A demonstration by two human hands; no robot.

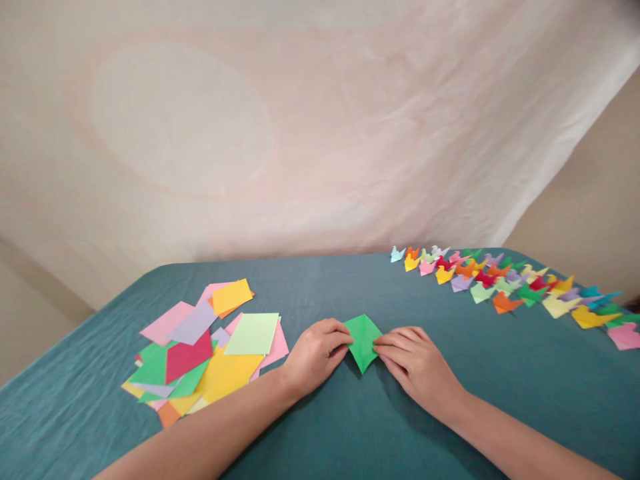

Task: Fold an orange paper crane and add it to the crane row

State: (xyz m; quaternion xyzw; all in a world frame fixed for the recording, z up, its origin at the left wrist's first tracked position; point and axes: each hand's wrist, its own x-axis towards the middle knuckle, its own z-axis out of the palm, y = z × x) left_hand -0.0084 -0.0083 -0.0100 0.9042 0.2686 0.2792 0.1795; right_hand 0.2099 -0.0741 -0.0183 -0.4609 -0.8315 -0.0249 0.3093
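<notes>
A small green sheet of origami paper [363, 343] is held between my two hands, turned so that one corner points toward me and one away. Crease lines show faintly on its surface. My left hand [320, 350] pinches its left corner between thumb and fingers. At the right corner, the fingertips of my right hand [417, 360] are closed on the paper, with the thumb below. The paper is just above or on the teal cloth; which of the two I cannot tell.
On the left lies a loose pile of coloured paper squares [245, 337], partly behind my left forearm. Rows of folded paper birds [483, 291] in many colours stand along the right back of the teal-covered table [320, 287]. A pale cloth [320, 133] hangs behind.
</notes>
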